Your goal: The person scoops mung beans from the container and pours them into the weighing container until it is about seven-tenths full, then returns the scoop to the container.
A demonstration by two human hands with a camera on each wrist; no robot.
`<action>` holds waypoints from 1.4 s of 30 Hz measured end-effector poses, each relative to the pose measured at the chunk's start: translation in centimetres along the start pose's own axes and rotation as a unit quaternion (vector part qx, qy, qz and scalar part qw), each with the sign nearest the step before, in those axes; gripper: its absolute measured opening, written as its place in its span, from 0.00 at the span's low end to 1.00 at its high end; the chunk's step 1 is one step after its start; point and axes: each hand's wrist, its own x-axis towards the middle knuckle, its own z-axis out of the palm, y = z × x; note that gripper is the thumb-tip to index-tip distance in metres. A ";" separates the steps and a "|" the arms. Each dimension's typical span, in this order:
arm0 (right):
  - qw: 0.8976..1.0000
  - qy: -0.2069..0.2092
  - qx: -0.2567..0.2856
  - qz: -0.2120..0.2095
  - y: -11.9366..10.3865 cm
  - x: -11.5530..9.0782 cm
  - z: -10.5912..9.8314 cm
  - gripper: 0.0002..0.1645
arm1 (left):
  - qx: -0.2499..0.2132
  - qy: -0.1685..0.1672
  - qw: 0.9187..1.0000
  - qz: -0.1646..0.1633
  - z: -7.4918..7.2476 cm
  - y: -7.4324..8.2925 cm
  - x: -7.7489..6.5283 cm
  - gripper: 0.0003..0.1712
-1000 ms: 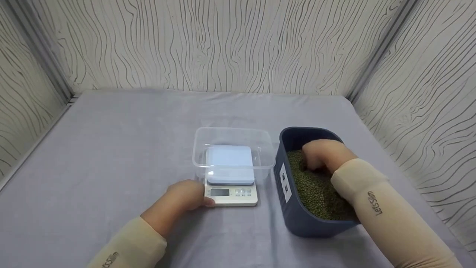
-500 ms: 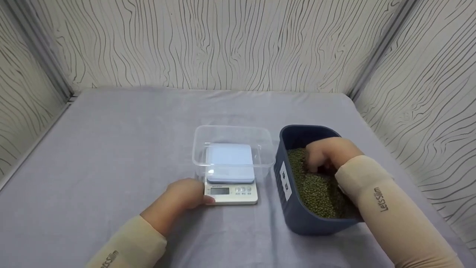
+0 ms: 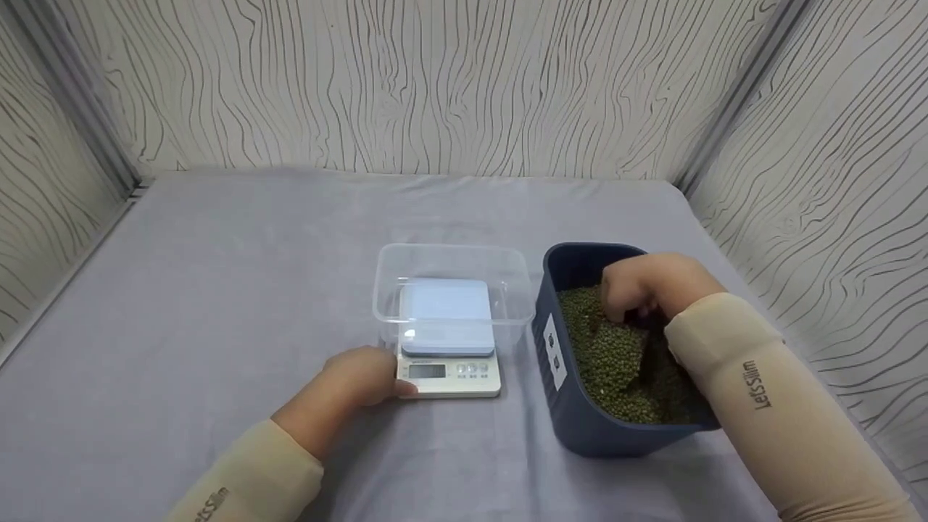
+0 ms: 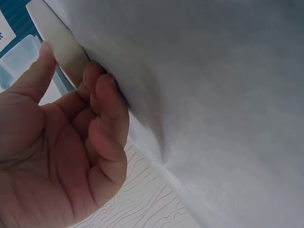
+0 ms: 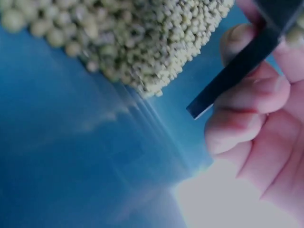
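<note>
In the head view, my left hand [image 3: 360, 375] pinches the front left corner of a white digital kitchen scale [image 3: 449, 388], thumb on top. Its curled fingers [image 4: 111, 102] lie against the scale's side in the left wrist view. A clear plastic container [image 3: 453, 321] rests on the scale's platform. My right hand [image 3: 645, 284] reaches into a dark blue bin [image 3: 605, 438] of green mung beans [image 3: 580, 308]. In the right wrist view it grips the black handle [image 5: 232, 78] of what looks like a scoop. Beans are heaped at the scoop; its bowl is mostly hidden.
A grey-lilac cloth [image 3: 239, 290] covers the table. The bin stands close to the right of the scale and container, with a white label [image 3: 554, 353] on its left wall. Patterned panels [image 3: 435, 87] enclose the back and both sides.
My right hand has risen slightly and shifted right inside the bin, and a heap of beans has lifted beneath it. The left hand stays on the scale.
</note>
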 end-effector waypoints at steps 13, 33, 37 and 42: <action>1.000 0.004 0.007 -0.001 -0.1 -1.9 -2.4 0.14 | -0.014 0.016 1.000 0.018 0.0 -0.1 -0.3 0.23; 0.999 0.002 0.050 0.013 1.7 -3.6 -4.0 0.16 | -0.008 0.009 1.000 0.025 -0.2 -0.3 -0.3 0.23; 0.996 -0.008 0.091 0.023 2.5 -3.8 -4.1 0.17 | -0.013 0.007 0.999 0.029 -0.1 -0.3 -0.2 0.23; 0.993 -0.012 0.111 0.036 3.5 -3.8 -4.0 0.16 | -0.016 0.005 0.999 0.030 -0.1 -0.3 -0.2 0.22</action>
